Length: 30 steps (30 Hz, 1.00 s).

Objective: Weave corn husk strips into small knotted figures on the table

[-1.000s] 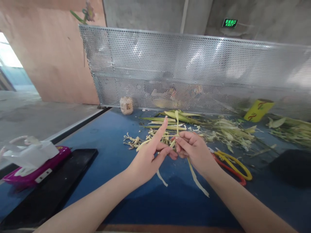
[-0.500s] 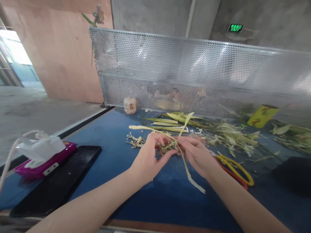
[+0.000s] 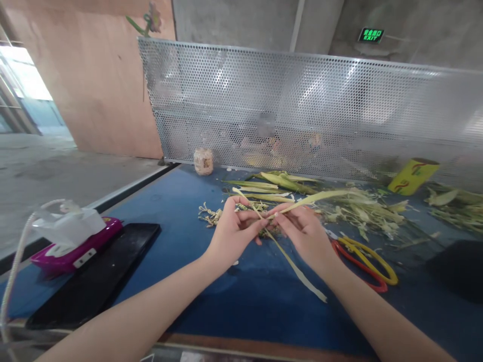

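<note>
Above the middle of the blue table, both hands work close together on pale green strips of corn husk. My left hand (image 3: 234, 231) is closed, thumb and fingers pinching the braided husk where the strips cross. My right hand (image 3: 302, 229) pinches a broad husk strip (image 3: 326, 195) that sticks out to the right over its fingers. A thinner husk strip (image 3: 302, 276) hangs from between the hands toward the table's front. Most of the braided part is hidden by the fingers. A knotted, braided husk piece (image 3: 212, 216) lies just beyond my left hand.
Scissors (image 3: 368, 259) with yellow and red handles lie to the right. Loose husks (image 3: 287, 181) and shredded strips (image 3: 362, 213) spread behind the hands. A yellow tube (image 3: 413, 177) and a wrapped jar (image 3: 204, 162) stand near the perforated screen (image 3: 241, 100). A black phone (image 3: 98, 274) and purple power strip (image 3: 77, 251) lie left.
The husk strip that stood upright between the hands no longer does; a broad strip now points right. The long end reaching left no longer shows there. My hands stay close together.
</note>
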{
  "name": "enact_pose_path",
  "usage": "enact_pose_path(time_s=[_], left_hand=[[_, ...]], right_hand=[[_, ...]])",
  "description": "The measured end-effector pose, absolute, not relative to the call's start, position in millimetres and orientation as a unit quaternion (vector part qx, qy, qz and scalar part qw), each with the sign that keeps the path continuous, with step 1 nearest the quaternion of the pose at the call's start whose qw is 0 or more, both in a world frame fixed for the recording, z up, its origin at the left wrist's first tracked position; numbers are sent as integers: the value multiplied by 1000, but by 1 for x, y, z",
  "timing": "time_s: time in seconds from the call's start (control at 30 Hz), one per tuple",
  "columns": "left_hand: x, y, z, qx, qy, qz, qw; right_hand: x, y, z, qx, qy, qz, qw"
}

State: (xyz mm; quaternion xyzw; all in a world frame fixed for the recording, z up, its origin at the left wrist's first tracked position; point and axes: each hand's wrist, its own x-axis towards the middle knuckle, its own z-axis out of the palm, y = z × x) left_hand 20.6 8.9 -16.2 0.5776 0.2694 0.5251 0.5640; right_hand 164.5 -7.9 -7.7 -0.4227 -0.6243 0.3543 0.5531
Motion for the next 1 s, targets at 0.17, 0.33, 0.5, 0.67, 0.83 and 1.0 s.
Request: enact_pose_path(time_s=[0.17,0.33,0.5,0.67,0.83,1.0], left_hand=[[21,11,-18,570,261,514,586],[22,10,-18,581,253,516,577],[25,9,-16,584,243,510,584],[25,7,-14,574,221,503,607],[24,6,-11,577,215,494,613],[21,5,-11,567,243,489,616]], right_hand=[[168,-7,-7,-438,-624,324,561],[168,-8,-5,-448,-614,333,558],[167,-9,-1,-438,-599,339,578],[167,-12,1,-429,-590,339,594],[168,-13,0,-423,-588,326,607],[173,-5,-5,-421,-592,384,570]])
